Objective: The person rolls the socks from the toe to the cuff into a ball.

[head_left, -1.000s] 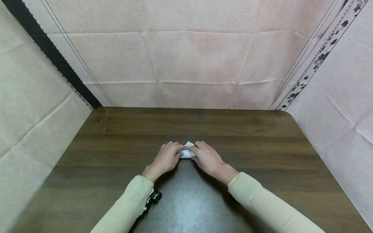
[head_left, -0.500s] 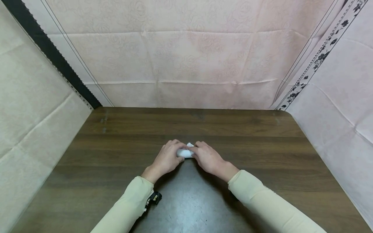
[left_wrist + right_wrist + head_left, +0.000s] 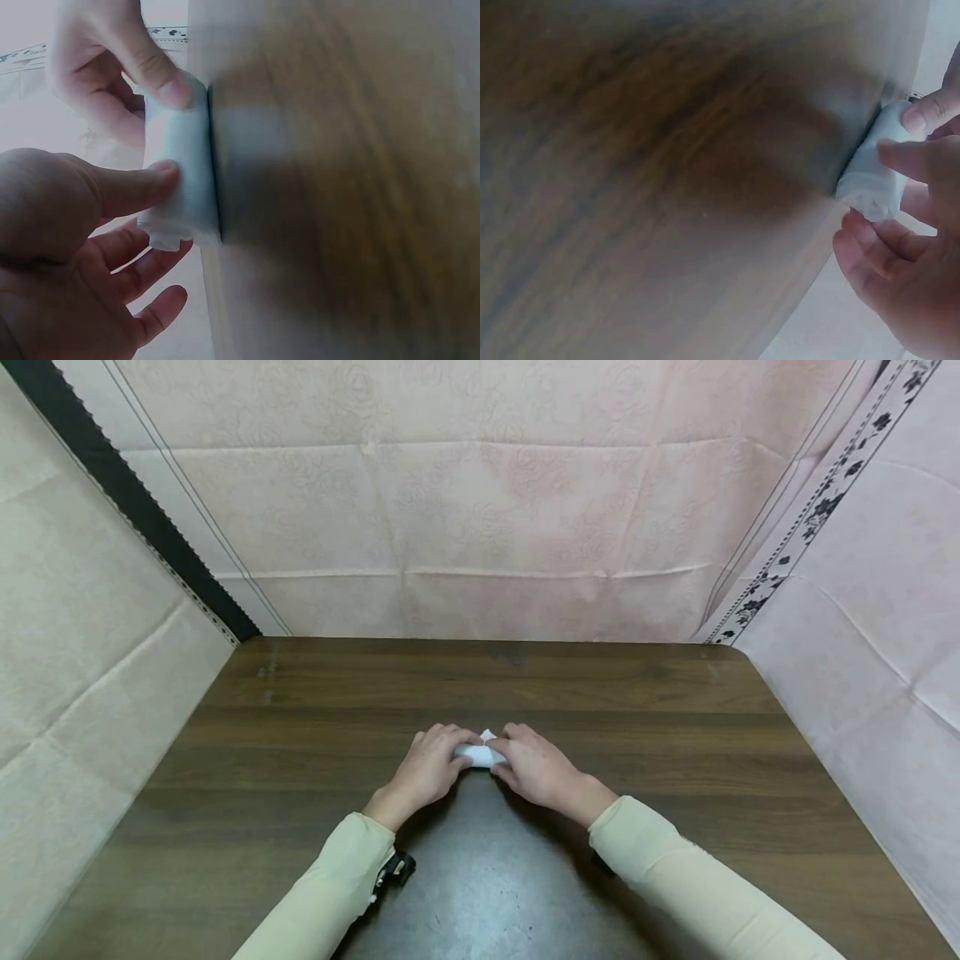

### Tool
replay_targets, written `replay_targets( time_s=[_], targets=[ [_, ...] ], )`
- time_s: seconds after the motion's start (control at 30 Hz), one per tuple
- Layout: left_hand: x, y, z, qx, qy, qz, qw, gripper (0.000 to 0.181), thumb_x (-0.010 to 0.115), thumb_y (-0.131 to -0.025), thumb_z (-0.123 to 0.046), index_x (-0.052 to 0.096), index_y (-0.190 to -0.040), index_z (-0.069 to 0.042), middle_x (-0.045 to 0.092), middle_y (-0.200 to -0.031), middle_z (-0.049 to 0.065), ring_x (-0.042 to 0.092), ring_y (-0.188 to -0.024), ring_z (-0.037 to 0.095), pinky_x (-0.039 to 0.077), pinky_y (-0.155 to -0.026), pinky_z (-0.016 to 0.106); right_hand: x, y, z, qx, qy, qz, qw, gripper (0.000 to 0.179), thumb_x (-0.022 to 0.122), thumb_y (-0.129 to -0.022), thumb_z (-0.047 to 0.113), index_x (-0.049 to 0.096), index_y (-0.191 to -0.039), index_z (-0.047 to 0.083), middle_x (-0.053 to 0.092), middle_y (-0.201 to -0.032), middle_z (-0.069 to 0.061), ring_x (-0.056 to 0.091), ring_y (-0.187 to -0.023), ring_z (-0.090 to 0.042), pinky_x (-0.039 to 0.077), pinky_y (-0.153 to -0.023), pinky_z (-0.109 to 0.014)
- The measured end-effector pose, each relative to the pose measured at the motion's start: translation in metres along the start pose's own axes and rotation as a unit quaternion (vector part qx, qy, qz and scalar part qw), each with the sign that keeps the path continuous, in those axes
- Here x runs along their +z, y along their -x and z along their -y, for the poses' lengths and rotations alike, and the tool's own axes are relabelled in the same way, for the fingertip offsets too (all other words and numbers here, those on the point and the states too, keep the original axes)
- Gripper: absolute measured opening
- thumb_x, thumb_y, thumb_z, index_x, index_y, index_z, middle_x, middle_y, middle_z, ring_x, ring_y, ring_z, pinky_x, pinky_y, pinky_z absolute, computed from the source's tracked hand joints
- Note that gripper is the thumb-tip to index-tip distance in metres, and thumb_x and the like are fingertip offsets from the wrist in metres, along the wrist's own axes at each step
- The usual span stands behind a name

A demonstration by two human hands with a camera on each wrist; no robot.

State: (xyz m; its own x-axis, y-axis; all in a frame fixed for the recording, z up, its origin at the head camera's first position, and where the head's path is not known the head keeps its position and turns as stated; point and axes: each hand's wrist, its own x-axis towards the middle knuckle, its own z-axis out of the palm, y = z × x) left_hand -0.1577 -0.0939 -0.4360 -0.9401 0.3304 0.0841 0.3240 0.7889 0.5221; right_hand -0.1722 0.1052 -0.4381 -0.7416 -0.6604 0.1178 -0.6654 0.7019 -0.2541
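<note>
A small white roll [image 3: 480,757] of soft sheet material lies on the table between both hands; I cannot tell if it is cloth or paper. A loose white tip sticks up behind it in the head view. My left hand [image 3: 429,767] holds its left end, thumb on the near side and fingers on the far side. At the right end, my right hand [image 3: 538,770] grips it the same way. The left wrist view shows both thumbs pressed on the roll [image 3: 186,139]. Folded layers show at the roll's end [image 3: 868,174] in the right wrist view.
The brown wood-grain table [image 3: 480,681] extends around the hands. Pale patterned cloth hangs behind it [image 3: 480,527] and along both sides. A black device [image 3: 395,867] sits at the left wrist below the sleeve.
The thumbs and fingers have shifted slightly on the roll, and the white tip behind it shows less than a second ago. Both arms stay nearly in place.
</note>
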Motion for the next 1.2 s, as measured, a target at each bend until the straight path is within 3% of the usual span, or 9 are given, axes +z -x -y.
replay_targets(
  time_s=[0.2,0.47,0.8,0.97,1.2],
  targets=[
    [-0.0027,0.0007,0.0006,0.005,-0.004,0.009,0.9999,0.026,0.067,-0.098,-0.01,0.071,-0.123,-0.014,0.068,-0.122,0.004,0.057,-0.114,0.026,0.038,-0.097,0.049,0.0034,0.0001,0.0007,-0.015,0.02,-0.035,0.9991,0.038,0.08,-0.088,0.015,0.067,-0.122,0.009,0.06,-0.107,-0.008,0.057,-0.096,-0.023,0.053,-0.082,-0.037],
    [-0.0019,0.0,0.0018,-0.003,-0.002,0.018,0.9998,0.027,0.064,-0.1,-0.012,0.07,-0.126,-0.013,0.067,-0.124,0.004,0.057,-0.116,0.026,0.038,-0.096,0.049,0.0049,-0.0009,0.0023,-0.02,0.013,-0.055,0.9982,0.033,0.081,-0.087,0.011,0.064,-0.114,0.009,0.062,-0.107,-0.007,0.06,-0.098,-0.023,0.054,-0.082,-0.037],
    [0.0031,0.0013,0.0013,0.025,0.008,-0.015,0.9995,0.033,0.08,-0.087,-0.011,0.07,-0.118,-0.011,0.066,-0.119,0.004,0.057,-0.111,0.027,0.041,-0.094,0.049,0.0005,-0.0018,0.0049,-0.005,0.017,-0.027,0.9995,0.024,0.071,-0.095,0.013,0.069,-0.119,0.01,0.06,-0.099,-0.005,0.059,-0.09,-0.022,0.052,-0.079,-0.036],
    [0.0058,0.0008,0.0017,0.026,0.008,-0.01,0.9996,0.039,0.083,-0.083,-0.006,0.069,-0.119,-0.01,0.065,-0.12,0.006,0.056,-0.112,0.029,0.041,-0.098,0.05,-0.0004,-0.0012,0.006,0.011,0.015,-0.005,0.9998,0.025,0.065,-0.099,0.014,0.069,-0.124,0.009,0.057,-0.096,-0.005,0.055,-0.087,-0.021,0.05,-0.076,-0.034],
    [0.007,-0.0005,0.0021,0.023,0.008,0.0,0.9997,0.039,0.08,-0.085,-0.003,0.066,-0.12,-0.01,0.064,-0.119,0.007,0.056,-0.112,0.03,0.041,-0.098,0.05,-0.0006,-0.0007,0.0061,0.017,0.002,0.001,0.9998,0.027,0.061,-0.101,0.012,0.067,-0.127,0.009,0.056,-0.095,-0.007,0.053,-0.084,-0.021,0.049,-0.074,-0.034]
  ],
)
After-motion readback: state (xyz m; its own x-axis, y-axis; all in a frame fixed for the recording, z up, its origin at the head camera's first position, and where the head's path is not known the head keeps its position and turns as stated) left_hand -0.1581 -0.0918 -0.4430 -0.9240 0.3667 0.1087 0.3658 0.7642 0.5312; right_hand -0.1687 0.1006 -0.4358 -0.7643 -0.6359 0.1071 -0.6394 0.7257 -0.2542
